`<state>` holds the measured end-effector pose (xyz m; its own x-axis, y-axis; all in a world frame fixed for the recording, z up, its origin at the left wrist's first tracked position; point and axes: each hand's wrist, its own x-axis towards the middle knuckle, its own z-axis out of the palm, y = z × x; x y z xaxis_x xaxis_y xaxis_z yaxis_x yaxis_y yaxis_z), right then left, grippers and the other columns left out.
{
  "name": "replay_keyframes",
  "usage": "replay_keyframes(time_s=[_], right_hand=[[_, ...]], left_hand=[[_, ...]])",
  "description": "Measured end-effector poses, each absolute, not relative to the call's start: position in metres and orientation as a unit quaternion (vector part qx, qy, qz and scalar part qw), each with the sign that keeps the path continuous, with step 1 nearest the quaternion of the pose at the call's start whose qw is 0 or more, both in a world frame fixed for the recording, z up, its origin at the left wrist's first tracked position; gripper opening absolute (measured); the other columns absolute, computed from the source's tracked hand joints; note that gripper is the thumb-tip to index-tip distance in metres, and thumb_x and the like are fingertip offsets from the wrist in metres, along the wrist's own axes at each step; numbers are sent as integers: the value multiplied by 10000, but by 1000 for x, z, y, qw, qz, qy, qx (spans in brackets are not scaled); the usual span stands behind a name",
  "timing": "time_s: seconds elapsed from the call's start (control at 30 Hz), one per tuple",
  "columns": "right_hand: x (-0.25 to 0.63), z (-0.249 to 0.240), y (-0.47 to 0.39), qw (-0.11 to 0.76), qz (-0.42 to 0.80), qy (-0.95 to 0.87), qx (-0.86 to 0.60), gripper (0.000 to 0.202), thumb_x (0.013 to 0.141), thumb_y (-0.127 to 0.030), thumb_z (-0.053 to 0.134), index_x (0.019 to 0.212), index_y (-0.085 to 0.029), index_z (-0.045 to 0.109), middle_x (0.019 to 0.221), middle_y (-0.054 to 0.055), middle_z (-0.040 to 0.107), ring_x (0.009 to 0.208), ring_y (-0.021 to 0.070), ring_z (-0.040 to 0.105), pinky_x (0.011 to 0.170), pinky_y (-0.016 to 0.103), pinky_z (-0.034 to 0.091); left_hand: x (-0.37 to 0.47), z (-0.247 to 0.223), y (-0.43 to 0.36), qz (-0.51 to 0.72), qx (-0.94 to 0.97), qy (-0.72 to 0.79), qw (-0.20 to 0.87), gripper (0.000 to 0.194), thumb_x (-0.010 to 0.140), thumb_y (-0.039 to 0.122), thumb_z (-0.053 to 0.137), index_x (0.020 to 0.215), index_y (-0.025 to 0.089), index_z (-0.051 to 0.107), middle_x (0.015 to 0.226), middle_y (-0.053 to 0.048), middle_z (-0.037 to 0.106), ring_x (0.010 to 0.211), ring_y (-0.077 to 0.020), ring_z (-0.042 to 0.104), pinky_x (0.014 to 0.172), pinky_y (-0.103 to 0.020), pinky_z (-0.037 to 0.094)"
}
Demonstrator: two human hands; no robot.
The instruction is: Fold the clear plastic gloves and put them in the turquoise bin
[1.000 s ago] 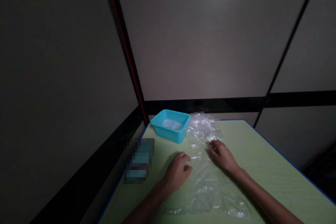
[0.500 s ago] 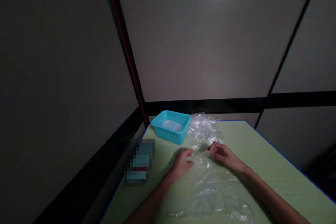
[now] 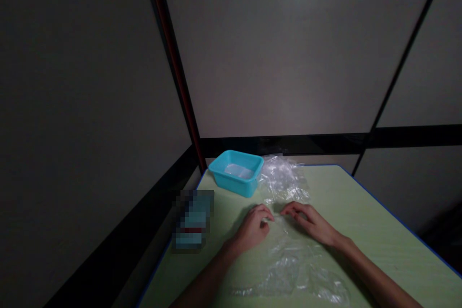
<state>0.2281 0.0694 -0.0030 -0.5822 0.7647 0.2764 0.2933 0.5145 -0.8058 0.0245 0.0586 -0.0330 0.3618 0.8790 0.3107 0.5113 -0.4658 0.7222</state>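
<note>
A clear plastic bag (image 3: 283,269) lies spread and wrinkled on the pale green table, from near my hands down to the front. My left hand (image 3: 254,226) is at the bag's upper left, fingers bent and thumb apart from them. Across a small gap, my right hand (image 3: 310,221) reaches in from the right with its fingers extended and slightly curved. Its fingertips are at the bag's far end. Both hands seem to touch the thin film, but neither shows a clear grip on it.
Farther back lies more crumpled clear plastic (image 3: 283,178). Beside it stands a turquoise basin (image 3: 234,185) with a whitish, see-through thing (image 3: 238,171) inside. A blurred-out object (image 3: 193,221) rests at the left edge of the table (image 3: 375,240). Walls rise behind and left.
My left hand has moved slightly right, its fingers curving further over the bag. My right hand has come slightly nearer me, its fingers now straighter and lower.
</note>
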Motion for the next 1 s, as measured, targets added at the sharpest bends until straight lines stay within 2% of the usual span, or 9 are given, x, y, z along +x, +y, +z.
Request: replay_keyframes(time_s=[0.07,0.2,0.3,0.4,0.5,0.7,0.87,0.93,1.0], right_hand=[[226,0,64,291,341,-837,-313,228,872,-273,367,959,-175,554,926,57,606,870,182,546,766,292,398],[226,-2,59,259,342,-845,-319,219,881,-243,335,979,-180,520,846,33,623,748,164,568,659,259,420],[227,-5,59,254,348,-841,-327,217,881,-239,331,1002,-179,501,796,22,630,688,158,571,610,248,421],[226,-5,60,283,321,-841,-332,215,874,-224,336,982,-179,516,853,37,623,759,163,571,670,260,425],[225,-7,61,297,295,-846,-329,215,862,-218,351,983,-175,523,942,62,607,880,182,555,763,289,415],[228,-11,63,258,282,-857,-346,219,849,-237,359,984,-187,524,853,54,636,818,206,580,715,314,433],[228,-9,61,276,274,-845,-367,226,850,-267,361,941,-177,547,799,47,635,708,192,585,648,303,447],[227,-11,61,284,266,-846,-364,228,848,-276,370,927,-171,557,840,60,637,750,196,587,680,312,457],[226,-14,61,280,246,-857,-356,255,850,-288,381,978,-163,562,956,84,628,877,214,573,774,339,449]], left_hand=[[27,-34,58,359,775,450,261,394,548,-59,412,804,143,631,835,-28,597,826,-156,538,767,-248,406],[31,-39,57,383,756,465,256,406,544,-51,405,850,127,604,809,-29,595,771,-159,539,715,-258,428],[31,-43,58,398,748,465,256,456,535,-56,406,917,123,580,901,-44,593,840,-163,535,773,-267,423],[30,-45,57,402,750,454,265,542,549,-63,400,1030,144,541,979,-34,608,937,-158,531,880,-283,380],[30,-44,54,395,751,450,278,569,585,-54,408,1107,154,503,968,-16,638,981,-164,532,943,-299,332],[30,-38,52,375,742,472,293,498,615,-39,432,1068,140,537,903,-24,667,917,-173,567,917,-317,357],[29,-35,52,381,732,482,296,459,609,-63,417,987,146,569,869,-23,656,810,-142,587,813,-269,427],[30,-35,52,386,728,479,303,460,615,-65,410,1000,140,555,888,-30,646,810,-136,585,793,-256,437],[32,-36,52,388,726,472,315,451,625,-57,417,1012,136,544,898,-35,642,823,-137,584,798,-255,437]])
